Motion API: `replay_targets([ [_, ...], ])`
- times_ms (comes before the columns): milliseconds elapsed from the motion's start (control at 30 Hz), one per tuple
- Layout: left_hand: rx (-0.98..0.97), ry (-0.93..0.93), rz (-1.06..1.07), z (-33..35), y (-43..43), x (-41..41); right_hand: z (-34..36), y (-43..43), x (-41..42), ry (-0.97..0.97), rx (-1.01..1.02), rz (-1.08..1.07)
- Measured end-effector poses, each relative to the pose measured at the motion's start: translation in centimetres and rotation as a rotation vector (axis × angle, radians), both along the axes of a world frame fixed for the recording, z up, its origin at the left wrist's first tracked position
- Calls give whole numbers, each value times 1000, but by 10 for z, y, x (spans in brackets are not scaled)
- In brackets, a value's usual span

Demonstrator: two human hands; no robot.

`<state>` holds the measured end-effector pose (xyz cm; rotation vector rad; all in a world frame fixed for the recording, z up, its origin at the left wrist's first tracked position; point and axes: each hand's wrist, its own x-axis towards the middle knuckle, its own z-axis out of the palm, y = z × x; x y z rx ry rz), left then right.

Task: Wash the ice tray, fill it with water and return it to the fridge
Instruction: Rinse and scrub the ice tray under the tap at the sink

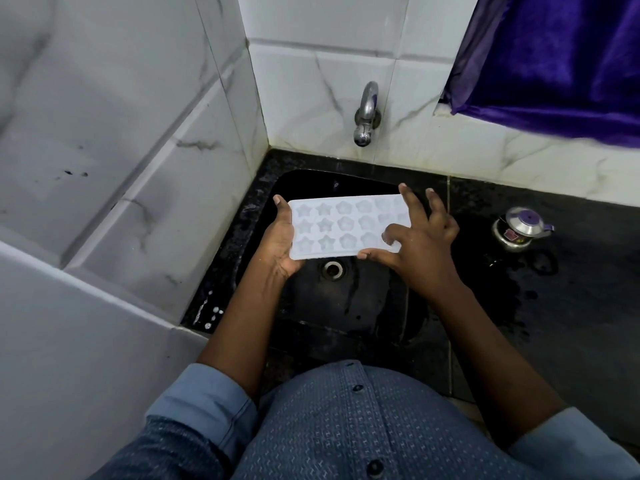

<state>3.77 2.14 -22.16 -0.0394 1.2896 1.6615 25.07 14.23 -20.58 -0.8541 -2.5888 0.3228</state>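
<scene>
– Left hand (278,244), right hand (422,237): holding?
– Both: left curled round one end, right pinching the other with thumb and bent forefinger, remaining fingers spread.
– Above what?
– Black sink (346,306) (wet). Held between them, white ice tray (332,225), cavities up. Right, small steel pot (519,230); far wall, tap (366,112).

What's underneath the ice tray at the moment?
Below the ice tray lies the black sink; its drain shows just past the near edge. The left hand cups the left end from below. The basin floor directly beneath is hidden.
</scene>
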Motion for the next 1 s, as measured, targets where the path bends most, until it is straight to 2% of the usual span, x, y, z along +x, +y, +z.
replay_targets([
  [267,-1,-6,-1,-1,-5,1,1,-5,2,-12,95,-24],
  [400,-7,-2,-5,-2,-7,2,3,-8,1,-71,72,-47],
  [533,-3,-15,13,-1,-9,2,2,-9,1,-38,66,-43],
  [667,-34,-2,26,2,-6,2,2,-6,0,-129,21,-43],
  [833,-30,-6,30,-2,-6,2,0,-8,1,-74,61,-56],
  [1000,-19,-7,17,1,-2,2,3,-6,0,-130,23,-61],
])
